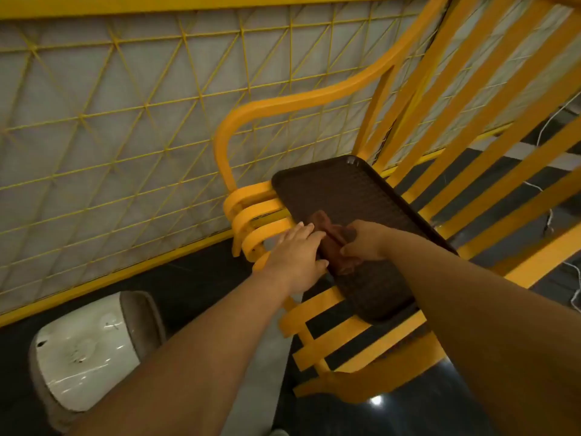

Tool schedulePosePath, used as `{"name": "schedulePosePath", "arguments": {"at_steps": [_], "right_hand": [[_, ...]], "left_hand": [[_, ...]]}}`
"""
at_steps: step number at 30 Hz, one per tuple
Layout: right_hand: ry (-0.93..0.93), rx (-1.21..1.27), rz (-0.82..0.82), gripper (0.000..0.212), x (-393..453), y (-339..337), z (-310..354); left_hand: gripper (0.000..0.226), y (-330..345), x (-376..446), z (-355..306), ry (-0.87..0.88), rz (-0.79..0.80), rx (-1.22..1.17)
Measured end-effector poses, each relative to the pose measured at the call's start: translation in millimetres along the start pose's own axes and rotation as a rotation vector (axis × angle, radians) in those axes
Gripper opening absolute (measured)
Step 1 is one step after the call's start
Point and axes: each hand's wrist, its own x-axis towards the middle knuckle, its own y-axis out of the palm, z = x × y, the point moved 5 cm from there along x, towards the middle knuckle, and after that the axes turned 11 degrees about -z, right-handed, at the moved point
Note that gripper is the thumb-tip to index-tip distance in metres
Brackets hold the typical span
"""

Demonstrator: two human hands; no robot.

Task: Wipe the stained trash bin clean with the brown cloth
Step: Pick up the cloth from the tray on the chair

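A brown cloth (334, 238) lies crumpled on a dark brown tray (345, 190) that rests on the seat of a yellow slatted bench. My right hand (364, 240) grips the cloth's right side. My left hand (298, 256) rests flat at the tray's left edge, fingertips touching the cloth. A white trash bin (85, 347) with dark smudges and a grey rim lies on its side on the dark floor at the lower left, well away from both hands.
The yellow bench (317, 328) has a curved armrest (283, 105) and slatted back at the right. A yellow wire-mesh fence (125, 121) runs behind. White cables (550, 215) lie on the glossy dark floor at the right.
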Motion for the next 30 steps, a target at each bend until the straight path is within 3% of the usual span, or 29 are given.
{"name": "schedulePosePath", "arguments": {"at_steps": [11,18,21,23,26,30], "right_hand": [[0.054,0.008,0.074,0.038,9,20,1],[0.182,0.358,0.210,0.027,0,14,-3],[0.204,0.573,0.248,0.026,-11,10,6],[0.191,0.714,0.241,0.029,-17,5,15],[0.145,0.809,0.148,0.037,-26,-9,28],[0.015,0.789,-0.087,0.089,-34,-30,43]], "left_hand": [[0.077,34,8,4,-0.027,0.083,-0.016],[0.088,45,1,0,-0.074,0.101,-0.102],[0.077,42,-3,-4,-0.154,0.011,-0.331],[0.053,34,-5,-4,-0.221,-0.082,-0.525],[0.026,12,-11,0,-0.283,-0.226,-0.569],[0.020,-26,-26,19,-0.367,-0.290,-0.723]]}}
